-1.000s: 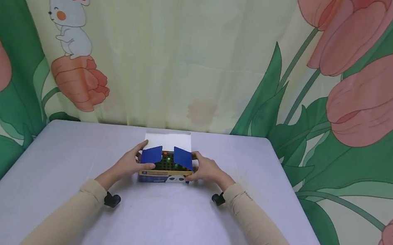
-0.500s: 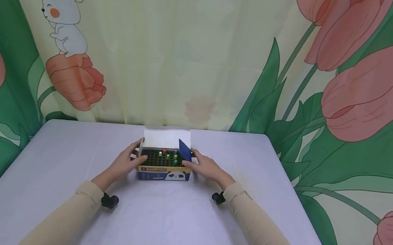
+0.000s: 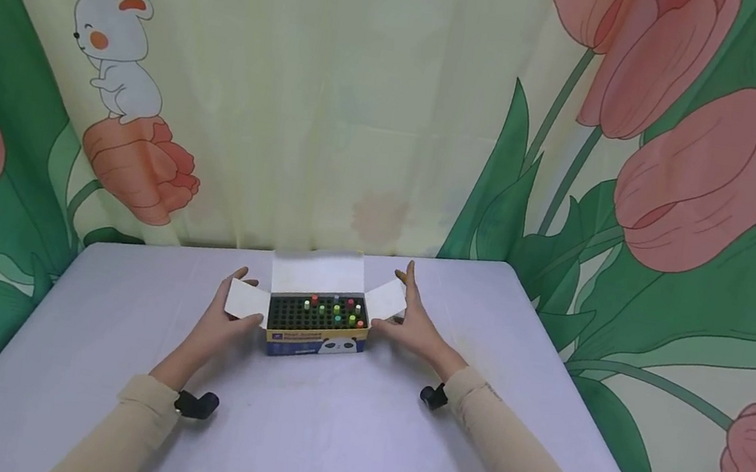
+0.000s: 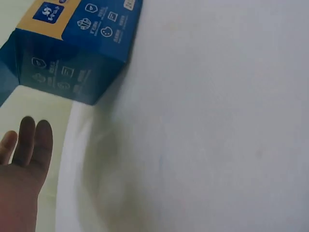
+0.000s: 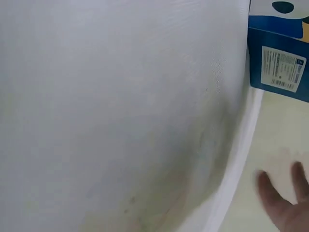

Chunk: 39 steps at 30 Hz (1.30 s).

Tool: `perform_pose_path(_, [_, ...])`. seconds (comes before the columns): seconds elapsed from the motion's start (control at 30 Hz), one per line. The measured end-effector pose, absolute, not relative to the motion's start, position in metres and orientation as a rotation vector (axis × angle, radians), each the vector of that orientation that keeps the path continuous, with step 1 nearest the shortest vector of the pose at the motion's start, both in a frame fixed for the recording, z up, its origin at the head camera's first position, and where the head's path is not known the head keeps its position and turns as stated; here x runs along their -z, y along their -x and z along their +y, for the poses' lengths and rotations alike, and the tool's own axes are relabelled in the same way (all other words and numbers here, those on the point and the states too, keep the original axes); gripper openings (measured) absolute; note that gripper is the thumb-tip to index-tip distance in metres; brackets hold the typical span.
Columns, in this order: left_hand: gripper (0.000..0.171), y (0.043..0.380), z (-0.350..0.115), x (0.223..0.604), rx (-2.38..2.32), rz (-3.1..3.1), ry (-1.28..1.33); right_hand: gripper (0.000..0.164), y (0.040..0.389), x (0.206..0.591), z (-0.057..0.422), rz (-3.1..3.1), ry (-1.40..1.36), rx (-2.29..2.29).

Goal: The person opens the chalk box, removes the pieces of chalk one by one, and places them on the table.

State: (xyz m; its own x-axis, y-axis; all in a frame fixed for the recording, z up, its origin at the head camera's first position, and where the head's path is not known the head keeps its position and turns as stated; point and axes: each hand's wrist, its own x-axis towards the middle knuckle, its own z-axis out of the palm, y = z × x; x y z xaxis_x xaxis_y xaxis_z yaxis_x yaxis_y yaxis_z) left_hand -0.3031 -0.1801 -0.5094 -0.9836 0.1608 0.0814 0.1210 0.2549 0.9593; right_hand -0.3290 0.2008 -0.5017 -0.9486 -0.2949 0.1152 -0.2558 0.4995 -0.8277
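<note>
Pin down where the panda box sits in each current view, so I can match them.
Head: the panda box is below and slightly left of centre, between left hand and right hand.
Left wrist: top-left corner, cut by the frame.
Right wrist: top-right corner, also cut, its barcode label showing.
Shared landmark: the pale tablecloth, filling most of both wrist views.
</note>
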Motion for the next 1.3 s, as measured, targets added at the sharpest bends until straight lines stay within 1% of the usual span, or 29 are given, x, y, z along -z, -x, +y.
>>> perform_pose_path(0.03, [0.101, 0.303, -0.182, 0.509, -1.88, 2.46, -0.253, 0.121, 0.329, 0.501, 0.203, 2.738, 0.53, 1.442])
perform_pose_path(0.07, [0.101, 0.302, -0.184, 0.508, -1.866, 2.478, -0.229, 0.115, 0.328, 0.5, 0.205, 2.807, 0.572, 1.39])
perform_pose_path(0.1, [0.1, 0.302, -0.185, 0.508, -1.842, 2.506, -0.211, 0.105, 0.328, 0.5, 0.207, 2.863, 0.629, 1.337])
perform_pose_path(0.2, [0.097, 0.302, -0.186, 0.509, -1.737, 2.619, -0.189, 0.067, 0.327, 0.499, 0.213, 3.022, 0.791, 1.163])
perform_pose_path(0.27, [0.088, 0.302, -0.184, 0.509, -1.643, 2.726, -0.227, 0.049, 0.326, 0.499, 0.217, 3.115, 0.861, 1.051])
perform_pose_path(0.33, [0.075, 0.303, -0.18, 0.508, -1.556, 2.835, -0.355, 0.04, 0.325, 0.499, 0.219, 3.187, 0.919, 0.92])
perform_pose_path(0.4, [0.063, 0.303, -0.174, 0.505, -1.464, 2.922, -0.504, 0.035, 0.324, 0.498, 0.218, 3.237, 0.968, 0.798])
perform_pose_path(0.47, [0.06, 0.303, -0.164, 0.5, -1.375, 2.959, -0.641, 0.028, 0.323, 0.496, 0.217, 3.274, 1.021, 0.693])
perform_pose_path(0.53, [0.062, 0.304, -0.153, 0.496, -1.287, 2.948, -0.719, 0.021, 0.322, 0.493, 0.214, 3.294, 1.059, 0.608])
perform_pose_path(0.63, [0.061, 0.305, -0.14, 0.492, -1.159, 2.915, -0.698, 0.014, 0.321, 0.488, 0.207, 3.292, 1.084, 0.569])
perform_pose_path(0.73, [0.058, 0.307, -0.132, 0.492, -1.033, 2.938, -0.643, 0.011, 0.322, 0.485, 0.198, 3.268, 1.076, 0.599])
perform_pose_path(0.8, [0.06, 0.307, -0.129, 0.493, -0.968, 2.961, -0.605, 0.013, 0.322, 0.484, 0.191, 3.246, 1.059, 0.607])
perform_pose_path(0.93, [0.078, 0.309, -0.128, 0.497, -0.84, 3.012, -0.598, 0.024, 0.325, 0.484, 0.18, 3.2, 1.016, 0.601])
perform_pose_path(1.0, [0.083, 0.309, -0.129, 0.499, -0.79, 3.025, -0.603, 0.026, 0.325, 0.484, 0.176, 3.183, 0.996, 0.585])
perform_pose_path(1.17, [0.084, 0.311, -0.133, 0.502, -0.695, 3.023, -0.629, 0.02, 0.326, 0.482, 0.171, 3.175, 1.018, 0.497])
perform_pose_path(1.3, [0.082, 0.314, -0.136, 0.503, -0.646, 3.029, -0.672, 0.023, 0.327, 0.478, 0.171, 3.149, 1.048, 0.439])
